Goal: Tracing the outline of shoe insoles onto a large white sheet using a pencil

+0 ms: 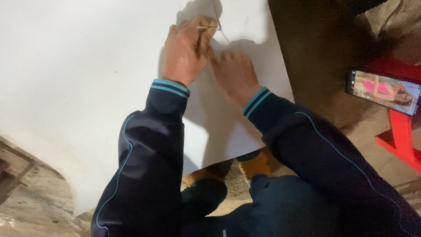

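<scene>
A large white sheet lies on the floor in front of me. My left hand rests on its upper part, fingers closed around a thin stick-like tool whose tip meets a short blue line on the sheet. My right hand lies flat on the sheet just right of the left one, fingers spread, holding nothing. Both arms wear dark sleeves with light blue cuffs.
A phone with a lit screen lies to the right on a red stool. My feet in orange-brown knitted socks show under the sheet's near edge. Bare concrete floor surrounds the sheet.
</scene>
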